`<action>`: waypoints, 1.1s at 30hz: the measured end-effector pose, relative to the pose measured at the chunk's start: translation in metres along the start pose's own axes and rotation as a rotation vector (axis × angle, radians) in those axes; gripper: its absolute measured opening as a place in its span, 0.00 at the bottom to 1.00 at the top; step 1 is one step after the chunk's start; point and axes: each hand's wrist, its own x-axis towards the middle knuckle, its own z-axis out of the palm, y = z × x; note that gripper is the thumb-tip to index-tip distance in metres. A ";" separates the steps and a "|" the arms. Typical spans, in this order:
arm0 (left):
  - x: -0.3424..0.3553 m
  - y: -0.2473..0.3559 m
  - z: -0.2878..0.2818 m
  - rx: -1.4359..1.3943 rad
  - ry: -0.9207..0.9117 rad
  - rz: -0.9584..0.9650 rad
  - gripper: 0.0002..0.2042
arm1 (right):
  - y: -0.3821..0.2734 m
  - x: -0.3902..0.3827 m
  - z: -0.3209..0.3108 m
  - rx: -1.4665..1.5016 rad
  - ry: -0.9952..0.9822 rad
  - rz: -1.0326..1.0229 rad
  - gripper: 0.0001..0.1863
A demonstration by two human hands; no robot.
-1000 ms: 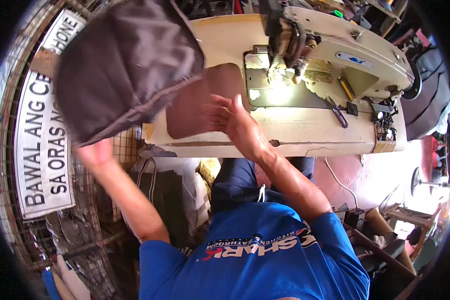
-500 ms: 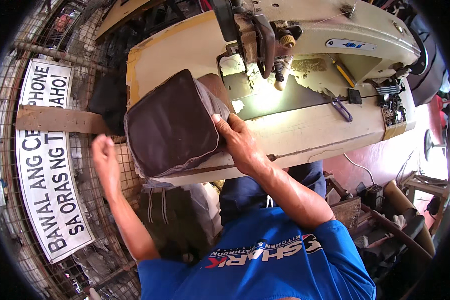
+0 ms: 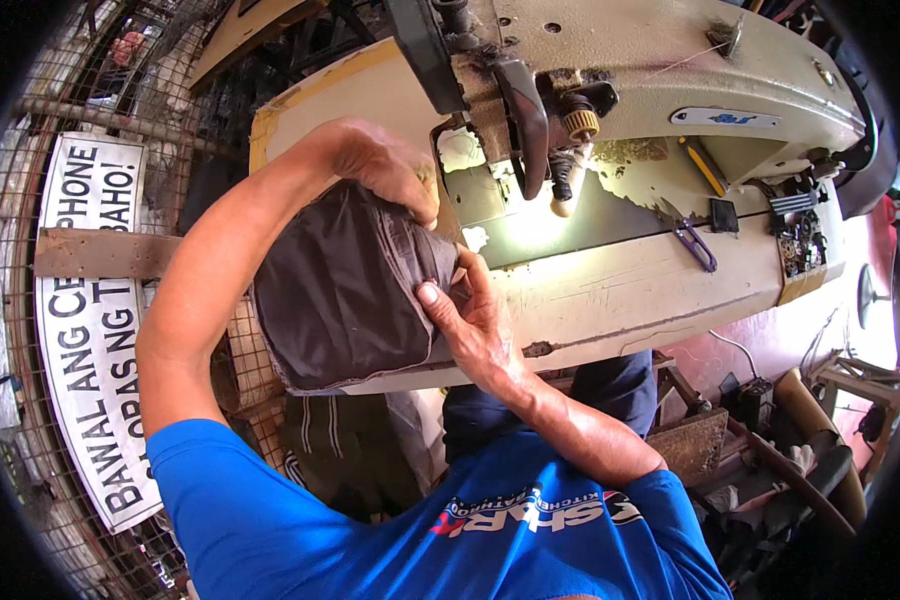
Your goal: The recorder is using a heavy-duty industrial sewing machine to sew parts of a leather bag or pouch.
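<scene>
A dark brown fabric piece point(image 3: 330, 290) with layered seam edges lies on the left part of the cream machine bed, beside the lit needle area of the sewing machine point(image 3: 670, 70). My left hand point(image 3: 385, 170) reaches over it from the left, fingers curled on its upper right corner, fingertips partly hidden. My right hand point(image 3: 470, 330) pinches its right edge, thumb on top. Purple-handled snips point(image 3: 700, 248), a yellow cutter point(image 3: 705, 168) and a small black square point(image 3: 722, 215) lie to the right on the bed.
A wire mesh point(image 3: 90, 90) with a white sign point(image 3: 90, 400) and a brown board point(image 3: 100, 255) stands at the left. A metal attachment point(image 3: 800, 240) sits at the bed's right end. Below right are rolls point(image 3: 810, 430), wooden frames and a cord; dark fabric lies under the table.
The fabric piece came down from raised at the left onto the bed. My left hand swung up from the lower left onto its upper corner; my right hand stays at its right edge.
</scene>
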 end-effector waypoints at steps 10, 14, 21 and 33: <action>-0.021 -0.004 -0.014 0.013 0.159 0.068 0.15 | -0.002 0.004 -0.006 0.169 0.039 0.365 0.19; -0.011 -0.005 -0.001 0.067 0.312 0.180 0.11 | -0.016 0.002 -0.007 -0.275 0.043 0.122 0.16; 0.019 -0.010 0.055 0.206 0.794 0.206 0.07 | -0.026 0.000 -0.020 -1.250 -0.055 -0.243 0.23; 0.024 -0.022 0.062 0.138 0.838 0.125 0.08 | -0.022 0.005 -0.030 -1.331 -0.080 -0.242 0.26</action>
